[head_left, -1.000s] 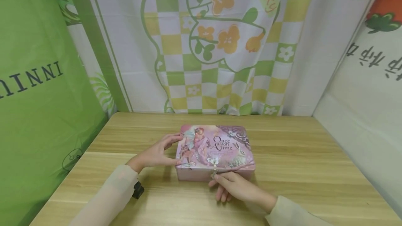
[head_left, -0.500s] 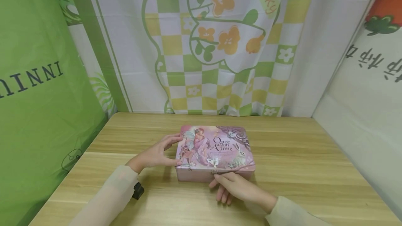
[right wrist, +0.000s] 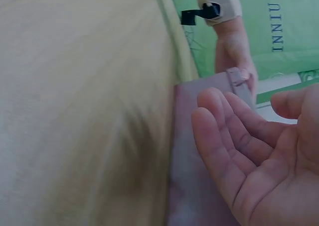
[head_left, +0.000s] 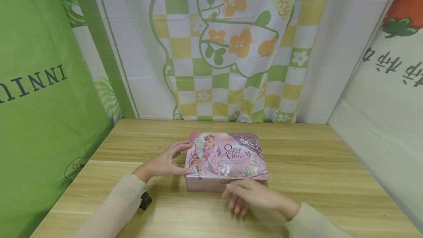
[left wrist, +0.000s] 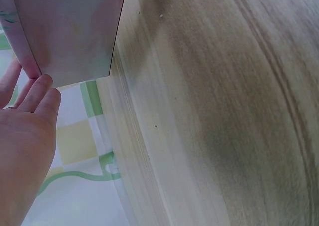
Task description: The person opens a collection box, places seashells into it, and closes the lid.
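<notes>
A pink box (head_left: 228, 155) with a fairy picture and "Once upon a Time" on its lid lies closed on the table. My left hand (head_left: 162, 161) touches its left edge, thumb at the near corner and fingers farther back; in the left wrist view, the left fingers (left wrist: 37, 94) meet the box's edge fairly straight. A small metal clasp (head_left: 225, 181) sits at the middle of the box's front. Just below and right of it is my right hand (head_left: 252, 194), thumb tip close to the clasp. The right wrist view shows the right fingers (right wrist: 219, 141) loosely bent with nothing in them.
Beneath the box is a wooden table (head_left: 314, 179). A black device (head_left: 145, 200) is strapped at the left wrist. Behind stands a checked, flowered curtain (head_left: 238, 94), with a green cloth (head_left: 39, 127) on the left and a white cloth (head_left: 380, 120) on the right.
My right hand has moved slightly right, its thumb drawing back from the clasp. The clasp looks raised compared with a second ago. The left hand and box have stayed put.
</notes>
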The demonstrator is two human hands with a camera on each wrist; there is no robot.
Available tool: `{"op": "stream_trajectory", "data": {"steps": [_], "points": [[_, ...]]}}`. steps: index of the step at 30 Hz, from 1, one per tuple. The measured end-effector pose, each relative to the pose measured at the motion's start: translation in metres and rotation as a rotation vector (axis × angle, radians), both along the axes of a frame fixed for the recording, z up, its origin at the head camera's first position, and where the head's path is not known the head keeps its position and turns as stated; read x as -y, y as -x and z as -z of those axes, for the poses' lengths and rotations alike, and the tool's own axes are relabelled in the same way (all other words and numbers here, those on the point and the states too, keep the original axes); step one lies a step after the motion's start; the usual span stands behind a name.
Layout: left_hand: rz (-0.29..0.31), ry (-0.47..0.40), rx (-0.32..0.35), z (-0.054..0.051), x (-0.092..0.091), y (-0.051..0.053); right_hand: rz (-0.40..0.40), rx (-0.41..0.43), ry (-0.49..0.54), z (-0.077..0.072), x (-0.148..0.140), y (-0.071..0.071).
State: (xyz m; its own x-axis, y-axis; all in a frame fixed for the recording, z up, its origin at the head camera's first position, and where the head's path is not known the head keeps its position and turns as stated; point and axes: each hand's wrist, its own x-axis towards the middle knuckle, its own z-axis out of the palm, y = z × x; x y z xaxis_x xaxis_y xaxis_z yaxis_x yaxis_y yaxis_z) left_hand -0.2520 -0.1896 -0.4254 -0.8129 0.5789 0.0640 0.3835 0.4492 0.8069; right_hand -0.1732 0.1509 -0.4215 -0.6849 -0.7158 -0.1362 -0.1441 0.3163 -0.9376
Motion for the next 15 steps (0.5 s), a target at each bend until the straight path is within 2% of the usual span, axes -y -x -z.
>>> {"op": "stream_trajectory", "data": {"steps": [4, 8, 15], "points": [[0.001, 0.002, 0.0, -0.001, 0.0, 0.0, -0.033, -0.058, 0.007, -0.013, -0.006, 0.002], [-0.002, 0.012, 0.0, -0.001, 0.0, 0.001, -0.03, -0.138, 0.028, -0.029, -0.016, 0.007], [-0.001, 0.003, 0.01, 0.002, 0.002, 0.0, 0.074, -0.278, 0.027, -0.049, -0.035, 0.02]]}}
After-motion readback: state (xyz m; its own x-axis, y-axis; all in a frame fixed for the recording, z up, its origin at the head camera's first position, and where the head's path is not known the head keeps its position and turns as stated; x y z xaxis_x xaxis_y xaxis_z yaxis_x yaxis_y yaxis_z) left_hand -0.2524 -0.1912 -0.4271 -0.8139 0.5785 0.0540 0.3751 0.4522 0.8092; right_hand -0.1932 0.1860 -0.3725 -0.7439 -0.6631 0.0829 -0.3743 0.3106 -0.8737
